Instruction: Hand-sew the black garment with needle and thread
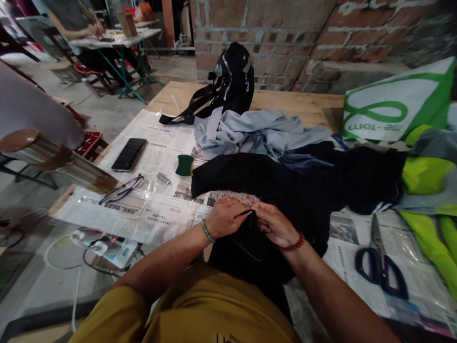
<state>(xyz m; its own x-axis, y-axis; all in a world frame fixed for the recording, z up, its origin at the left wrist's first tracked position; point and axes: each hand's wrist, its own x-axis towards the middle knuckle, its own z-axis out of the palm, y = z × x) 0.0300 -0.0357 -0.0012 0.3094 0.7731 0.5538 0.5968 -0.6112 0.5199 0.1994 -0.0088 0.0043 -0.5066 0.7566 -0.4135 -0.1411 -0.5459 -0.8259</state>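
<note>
Black cloth lies over the front of the table and hangs down into my lap. My left hand, with a green bead bracelet at the wrist, is closed on a folded edge of it. Close beside, my right hand pinches the same edge between thumb and fingers; a red bracelet circles that wrist. A thin pale line, perhaps thread, runs across the cloth below my hands. Whether a needle is between my fingers is too small to tell. A green card-like piece sits by the cloth's far left end.
Newspaper under clear plastic covers the table. Scissors lie at right, near yellow-green clothing and a bag. Grey cloth and a black bag are behind. At left are a phone, glasses and a bottle.
</note>
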